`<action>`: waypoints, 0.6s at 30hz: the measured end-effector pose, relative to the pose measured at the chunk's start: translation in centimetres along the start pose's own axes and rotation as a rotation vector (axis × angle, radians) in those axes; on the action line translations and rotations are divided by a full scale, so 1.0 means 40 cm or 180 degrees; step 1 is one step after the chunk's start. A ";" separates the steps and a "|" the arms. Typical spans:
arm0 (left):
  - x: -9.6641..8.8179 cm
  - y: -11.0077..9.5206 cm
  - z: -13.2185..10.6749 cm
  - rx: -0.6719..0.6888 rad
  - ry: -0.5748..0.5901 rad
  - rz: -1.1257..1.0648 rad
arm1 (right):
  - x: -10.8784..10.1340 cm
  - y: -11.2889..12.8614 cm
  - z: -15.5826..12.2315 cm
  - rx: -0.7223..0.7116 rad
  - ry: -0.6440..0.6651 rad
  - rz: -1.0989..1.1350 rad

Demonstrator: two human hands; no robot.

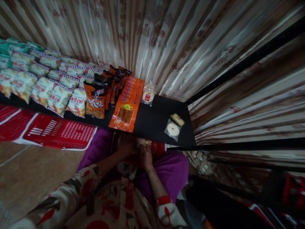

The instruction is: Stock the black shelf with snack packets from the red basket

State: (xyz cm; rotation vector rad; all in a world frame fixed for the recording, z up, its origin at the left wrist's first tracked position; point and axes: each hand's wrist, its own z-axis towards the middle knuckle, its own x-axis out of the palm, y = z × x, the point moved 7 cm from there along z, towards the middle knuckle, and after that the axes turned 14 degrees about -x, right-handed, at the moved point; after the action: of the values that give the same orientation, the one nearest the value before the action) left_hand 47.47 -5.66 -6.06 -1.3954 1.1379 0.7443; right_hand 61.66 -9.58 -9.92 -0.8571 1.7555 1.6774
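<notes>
The left hand (125,145) and right hand (145,156) meet in the lap, below the front edge of the black shelf (152,122). They curl around a small pale item (148,142), but I cannot tell the grip in the dimness. A red basket (157,148) sits just beside them. Snack bags (57,97) crowd the shelf's left end and orange packets (126,105) its middle. Only two wrapped cakes (173,129) lie near the right end, so the laying-out looks partly done.

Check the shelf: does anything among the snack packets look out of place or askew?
Mostly tidy: the bagged snacks stand in overlapping rows on the black shelf. Two small packets, a round white cake and a yellowish bar, lie loose and tilted near the right end, apart from the rows. Nothing looks spilled or torn.
</notes>
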 end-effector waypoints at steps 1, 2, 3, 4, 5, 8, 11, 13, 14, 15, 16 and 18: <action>-0.002 -0.002 -0.010 0.0045 -0.0090 -0.0017 | 0.001 -0.004 -0.010 0.0085 -0.0019 0.0018; -0.003 -0.004 -0.019 0.0084 -0.0166 -0.0031 | 0.002 -0.006 -0.017 0.0153 -0.0002 0.0068; -0.002 -0.006 -0.028 0.0128 -0.0213 -0.0034 | 0.004 -0.006 -0.022 0.0214 0.0026 0.0144; 0.002 -0.008 -0.036 0.0170 -0.0232 -0.0027 | 0.004 -0.005 -0.026 0.0263 0.0068 0.0210; 0.007 -0.010 -0.044 0.0221 -0.0234 -0.0014 | 0.002 -0.002 -0.028 0.0308 0.0103 0.0245; 0.023 -0.015 -0.063 0.0378 -0.0233 0.0013 | -0.019 0.019 -0.030 0.0317 0.0111 0.0194; 0.032 -0.013 -0.070 0.0425 -0.0213 -0.0040 | -0.064 0.052 -0.026 0.0185 -0.0046 0.0105; 0.031 -0.014 -0.070 0.0438 -0.0180 -0.0137 | -0.097 0.066 -0.024 0.0216 -0.0148 0.0067; 0.028 -0.017 -0.070 0.0464 -0.0171 -0.0212 | -0.112 0.069 -0.023 0.0270 -0.0190 0.0077; 0.024 -0.023 -0.071 0.0502 -0.0168 -0.0301 | -0.126 0.071 -0.022 0.0313 -0.0232 0.0119; 0.018 -0.029 -0.073 0.0540 -0.0170 -0.0403 | -0.138 0.073 -0.021 0.0331 -0.0268 0.0188; 0.005 -0.045 -0.078 0.0613 -0.0154 -0.0596 | -0.156 0.075 -0.017 0.0293 -0.0333 0.0389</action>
State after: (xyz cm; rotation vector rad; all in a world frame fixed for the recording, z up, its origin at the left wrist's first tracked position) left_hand 48.67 -8.89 -5.05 -1.2937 0.9981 0.5184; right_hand 63.39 -9.80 -3.17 -0.6214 1.8296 1.6718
